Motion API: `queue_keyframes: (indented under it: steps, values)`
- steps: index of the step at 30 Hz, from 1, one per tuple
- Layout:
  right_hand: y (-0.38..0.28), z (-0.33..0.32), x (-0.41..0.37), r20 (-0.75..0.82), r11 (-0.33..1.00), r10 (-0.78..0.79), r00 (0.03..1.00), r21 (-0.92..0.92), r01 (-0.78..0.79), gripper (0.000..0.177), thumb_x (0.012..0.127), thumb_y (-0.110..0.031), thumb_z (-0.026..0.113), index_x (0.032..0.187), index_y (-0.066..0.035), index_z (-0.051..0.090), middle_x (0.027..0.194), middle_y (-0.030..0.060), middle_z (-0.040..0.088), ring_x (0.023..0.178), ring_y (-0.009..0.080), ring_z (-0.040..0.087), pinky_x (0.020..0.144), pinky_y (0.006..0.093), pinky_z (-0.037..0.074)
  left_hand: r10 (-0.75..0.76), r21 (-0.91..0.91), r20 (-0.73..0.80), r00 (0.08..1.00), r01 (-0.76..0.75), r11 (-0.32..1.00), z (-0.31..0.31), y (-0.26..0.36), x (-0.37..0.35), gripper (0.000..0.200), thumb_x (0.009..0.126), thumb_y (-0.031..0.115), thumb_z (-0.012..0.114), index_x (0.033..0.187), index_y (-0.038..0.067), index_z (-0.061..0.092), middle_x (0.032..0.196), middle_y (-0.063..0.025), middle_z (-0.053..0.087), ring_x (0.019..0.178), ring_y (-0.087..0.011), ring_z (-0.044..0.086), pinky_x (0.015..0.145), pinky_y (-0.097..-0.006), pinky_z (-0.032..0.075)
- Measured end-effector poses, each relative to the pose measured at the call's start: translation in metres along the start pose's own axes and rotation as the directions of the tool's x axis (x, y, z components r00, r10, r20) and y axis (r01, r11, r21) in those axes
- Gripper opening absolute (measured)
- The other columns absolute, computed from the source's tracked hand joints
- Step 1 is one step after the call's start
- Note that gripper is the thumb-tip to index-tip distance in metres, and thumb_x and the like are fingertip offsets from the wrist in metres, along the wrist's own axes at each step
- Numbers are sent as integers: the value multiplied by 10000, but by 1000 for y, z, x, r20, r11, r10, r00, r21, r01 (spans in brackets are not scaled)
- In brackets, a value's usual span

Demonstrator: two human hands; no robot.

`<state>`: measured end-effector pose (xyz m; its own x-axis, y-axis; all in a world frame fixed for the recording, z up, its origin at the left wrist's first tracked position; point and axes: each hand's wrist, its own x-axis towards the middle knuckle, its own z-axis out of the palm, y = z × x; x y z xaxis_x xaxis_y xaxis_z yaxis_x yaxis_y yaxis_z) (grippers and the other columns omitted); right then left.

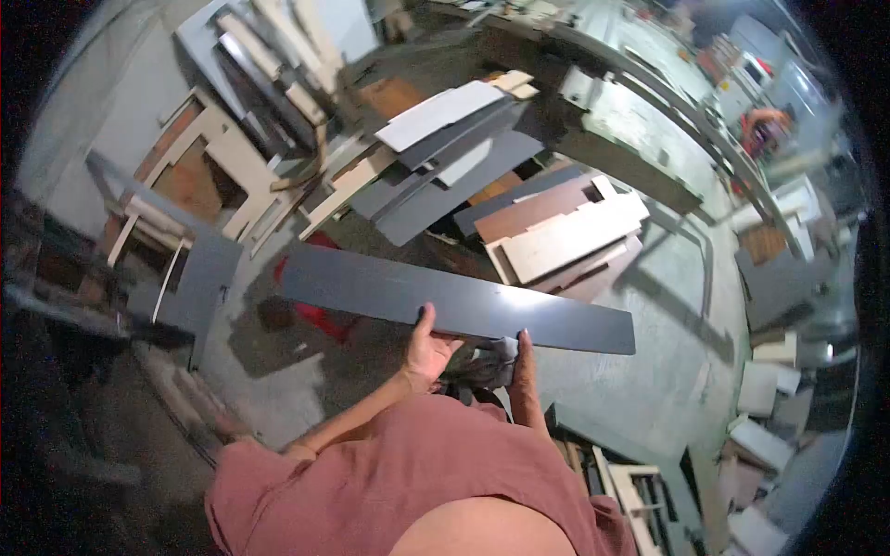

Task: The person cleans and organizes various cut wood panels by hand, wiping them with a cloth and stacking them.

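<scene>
A long, narrow dark grey board lies across in front of my body, its top face showing a bright glare right of its middle. My left hand grips the near edge, thumb on top and fingers underneath. Further right, my right hand holds the same edge, its thumb against the board and its other fingers mostly hidden. A bunched grey cloth shows between my hands, just below the board. Something red is partly covered by the board's left end.
Stacks of white and grey panels and pale boards stand ahead. Leaning boards are at the upper left. A long machine bench runs along the upper right. Offcuts lie at the right. A person is far off.
</scene>
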<state>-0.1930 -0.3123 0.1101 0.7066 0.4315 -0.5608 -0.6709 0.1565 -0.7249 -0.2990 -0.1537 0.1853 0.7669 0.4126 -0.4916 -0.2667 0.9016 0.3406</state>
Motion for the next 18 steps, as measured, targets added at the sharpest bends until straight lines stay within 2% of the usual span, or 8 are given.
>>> queue_keyframes:
  steps: [2, 5, 8, 10, 13, 16, 17, 18]
  values:
    - [-10, 7, 22, 104, 994, 32, 994, 98, -42, 501, 839, -396, 506, 1173, -29, 442, 1093, 81, 477, 984, 191, 468, 840, 330, 382, -32, -49, 44, 999, 34, 998, -5, 7, 12, 580, 764, 425, 622, 1193, 97, 409, 1199, -60, 444, 1151, -243, 386, 1009, -482, 224]
    - [-43, 31, 32, 36, 995, -44, 998, -90, 47, 464, 788, -459, 533, 1025, -61, 499, 864, 57, 532, 725, 178, 531, 626, 319, 442, -5, -211, 7, 1000, 7, 978, -11, 32, 21, 614, 782, 467, 572, 1239, 106, 377, 1254, -99, 416, 1182, -288, 354, 1010, -477, 213]
    - [-101, 69, 41, 62, 972, -61, 996, -225, 73, 466, 784, -450, 534, 1023, -52, 501, 897, 65, 540, 769, 190, 543, 670, 326, 448, 288, -410, -91, 953, -299, 862, -41, 89, 32, 738, 745, 486, 604, 1269, 54, 316, 1282, -117, 371, 1183, -302, 344, 987, -493, 274]
    - [-111, 42, 109, 155, 979, -82, 984, -173, 109, 479, 802, -432, 524, 1067, -34, 497, 979, 81, 534, 830, 208, 547, 741, 335, 446, 362, -291, -152, 920, -392, 873, -70, 122, 36, 707, 766, 591, 491, 1255, 96, 368, 1258, -114, 408, 1173, -283, 364, 966, -464, 300]
    - [-138, 51, 174, 224, 983, -41, 974, -165, 80, 440, 822, -401, 511, 1067, -35, 507, 984, 73, 540, 847, 198, 547, 750, 337, 448, 379, -194, -337, 862, -458, 868, -99, 150, 59, 582, 772, 589, 489, 1107, 113, 513, 1092, -84, 554, 1029, -264, 500, 890, -451, 374]
    - [-169, 102, 204, 229, 970, 183, 956, -203, -137, 450, 830, -402, 492, 1081, -28, 494, 965, 88, 547, 840, 211, 542, 763, 349, 454, 270, 32, -288, 919, -273, 962, -132, 171, 107, 520, 777, 553, 520, 1036, 103, 546, 1014, -59, 585, 957, -233, 540, 850, -393, 406]
    - [-176, 120, 219, 93, 927, 62, 994, -373, -23, 431, 828, -415, 499, 1038, -39, 513, 925, 78, 552, 803, 196, 543, 725, 325, 459, 228, 42, -265, 937, -225, 973, -140, 178, 127, 520, 777, 553, 520, 1036, 103, 546, 1014, -59, 585, 957, -233, 540, 850, -393, 406]
    - [-167, 94, 269, 166, 940, 127, 978, -335, -65, 344, 840, -353, 501, 1000, -52, 554, 887, 57, 581, 769, 174, 559, 679, 321, 452, 217, 205, -248, 944, -168, 964, -147, 185, 146, 506, 789, 518, 533, 1045, 81, 544, 1021, -63, 578, 964, -215, 533, 849, -359, 402]
